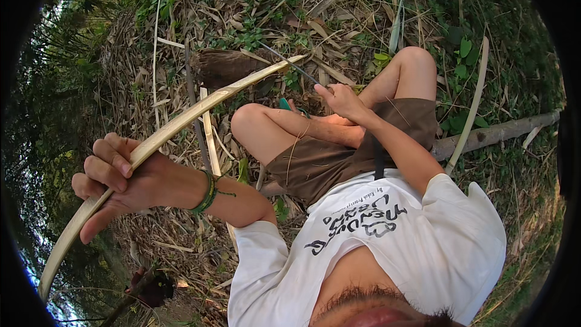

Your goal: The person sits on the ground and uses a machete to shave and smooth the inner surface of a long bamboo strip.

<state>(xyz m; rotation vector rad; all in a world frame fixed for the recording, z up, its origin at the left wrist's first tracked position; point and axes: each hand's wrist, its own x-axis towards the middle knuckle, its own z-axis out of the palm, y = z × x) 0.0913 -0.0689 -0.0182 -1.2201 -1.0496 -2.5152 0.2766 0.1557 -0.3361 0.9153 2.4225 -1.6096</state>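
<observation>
My left hand [148,184], with a green woven band at the wrist, is raised at the left. Its fingers and thumb wrap round a long, pale, curved bamboo strip [196,109]. The strip runs from the lower left edge up to a far end above my crossed legs. In front of my lap, my right hand [344,103] is closed round a knife [296,68], whose handle is mostly hidden in the fist. Its thin dark blade points up and left, crossing the strip near the far end. Whether the edge touches the strip, I cannot tell.
A short brown log [224,68] lies beyond my knee. More bamboo strips rest on the leaf-strewn ground, including a long pale strip [473,100] at the right. A thick branch [493,136] extends beside my hip. A green sandal [284,104] shows between my legs.
</observation>
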